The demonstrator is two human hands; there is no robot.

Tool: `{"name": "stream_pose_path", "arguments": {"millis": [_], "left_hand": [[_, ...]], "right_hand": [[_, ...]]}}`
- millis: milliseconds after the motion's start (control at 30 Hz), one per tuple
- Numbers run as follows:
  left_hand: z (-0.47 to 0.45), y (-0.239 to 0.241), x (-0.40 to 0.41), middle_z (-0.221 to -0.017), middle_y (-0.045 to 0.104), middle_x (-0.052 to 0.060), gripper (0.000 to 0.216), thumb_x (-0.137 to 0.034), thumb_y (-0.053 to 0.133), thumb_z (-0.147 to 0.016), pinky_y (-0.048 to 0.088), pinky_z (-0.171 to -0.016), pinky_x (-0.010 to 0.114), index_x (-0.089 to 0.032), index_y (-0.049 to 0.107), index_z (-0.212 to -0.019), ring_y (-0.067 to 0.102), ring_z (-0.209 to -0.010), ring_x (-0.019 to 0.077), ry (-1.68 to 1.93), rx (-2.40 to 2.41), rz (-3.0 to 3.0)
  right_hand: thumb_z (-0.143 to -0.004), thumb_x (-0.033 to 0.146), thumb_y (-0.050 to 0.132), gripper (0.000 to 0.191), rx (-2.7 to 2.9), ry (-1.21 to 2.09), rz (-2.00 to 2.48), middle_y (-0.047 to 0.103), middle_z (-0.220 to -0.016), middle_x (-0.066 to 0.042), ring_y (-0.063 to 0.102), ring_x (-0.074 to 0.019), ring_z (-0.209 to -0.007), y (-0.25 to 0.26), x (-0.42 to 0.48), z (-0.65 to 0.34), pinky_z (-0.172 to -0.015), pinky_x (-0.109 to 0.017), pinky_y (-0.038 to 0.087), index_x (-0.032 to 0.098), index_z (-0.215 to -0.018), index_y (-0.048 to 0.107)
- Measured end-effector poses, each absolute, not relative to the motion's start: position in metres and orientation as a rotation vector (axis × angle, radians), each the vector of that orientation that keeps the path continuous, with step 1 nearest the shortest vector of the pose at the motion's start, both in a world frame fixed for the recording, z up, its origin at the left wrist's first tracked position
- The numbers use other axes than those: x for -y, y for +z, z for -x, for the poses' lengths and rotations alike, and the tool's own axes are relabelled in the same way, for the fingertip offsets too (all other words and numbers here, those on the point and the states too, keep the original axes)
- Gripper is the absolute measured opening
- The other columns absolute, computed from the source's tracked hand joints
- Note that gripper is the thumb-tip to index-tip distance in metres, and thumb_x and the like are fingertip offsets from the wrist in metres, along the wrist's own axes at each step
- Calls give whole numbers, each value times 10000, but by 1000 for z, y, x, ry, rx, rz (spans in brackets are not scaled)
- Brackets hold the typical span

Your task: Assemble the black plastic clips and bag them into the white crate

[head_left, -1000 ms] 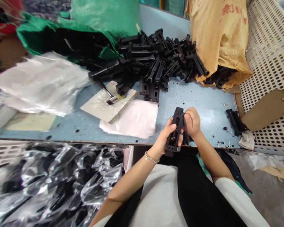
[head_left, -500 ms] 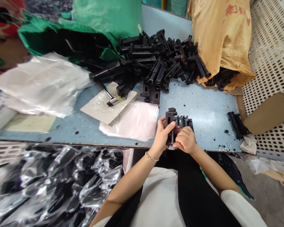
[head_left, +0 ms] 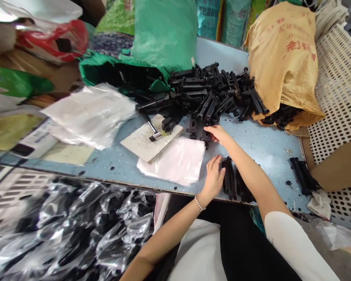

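My left hand (head_left: 213,178) is open beside a row of long black plastic parts (head_left: 229,180) at the table's front edge. Its fingertips are near the row's left end, and nothing shows in it. Farther back, my right hand (head_left: 218,135) has its fingers closed on a slotted black part (head_left: 205,135). A similar slotted part (head_left: 192,127) lies just left of that one. Behind them spreads a jumbled pile of black parts (head_left: 210,89). My right forearm hides some of the row.
A hammer (head_left: 155,136) rests on a pale board (head_left: 140,150), with white sheets (head_left: 174,162) beside it. A green sack (head_left: 163,35) and an orange sack (head_left: 283,58) flank the pile. Bagged black parts (head_left: 76,230) fill a crate below left. More black parts (head_left: 302,175) lie at right.
Both hands were together on a slotted black part at the front edge. My left hand has let go, and my right has reached forward to another part. The view has shifted.
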State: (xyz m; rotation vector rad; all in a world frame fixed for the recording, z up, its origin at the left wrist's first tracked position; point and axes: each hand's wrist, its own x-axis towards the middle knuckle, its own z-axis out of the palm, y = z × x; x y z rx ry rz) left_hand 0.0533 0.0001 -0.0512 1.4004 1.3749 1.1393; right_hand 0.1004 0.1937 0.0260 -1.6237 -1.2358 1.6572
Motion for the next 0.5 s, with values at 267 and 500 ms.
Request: {"name": "stream_pose_path", "arguments": {"millis": [267, 500], "left_hand": [[-24, 0, -34, -1293, 685, 116, 692, -728, 639, -842, 516, -1072, 451, -217, 615, -1308, 615, -1280, 301, 1293, -629, -421], [-22, 37, -5, -1005, 721, 71, 613, -622, 722, -838, 622, -803, 401, -218, 571, -1273, 728, -940, 266, 1244, -748, -593]], "right_hand": [[-842, 592, 664, 396, 806, 2049, 1158, 562, -569, 48, 448, -90, -417, 39, -81, -165, -366, -223, 401, 199, -803, 635], [-982, 623, 497, 425, 1547, 991, 1340, 679, -944, -59, 645, -203, -842, 52, -22, -198, -749, -363, 545, 239, -1072, 654]]}}
